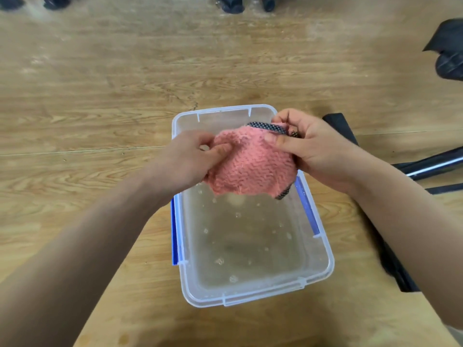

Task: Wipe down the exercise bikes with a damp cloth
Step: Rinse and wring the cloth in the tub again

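Cloth (250, 164), pink with a dark dotted trim, sits bunched at the centre of the head view, held between both your hands above a clear plastic tub (323, 267). Your left hand (188, 156) pinches its left edge with curled fingers; your right hand (310, 146) grips the upper right corner at the trim, thumb pressed on the pink face. The tub, with blue side latches, holds shallow water dotted with bubbles and rests on the wooden floor (100, 96). Black bike frame parts (426, 166) lie at the right edge; more dark feet (230, 5) line the top.
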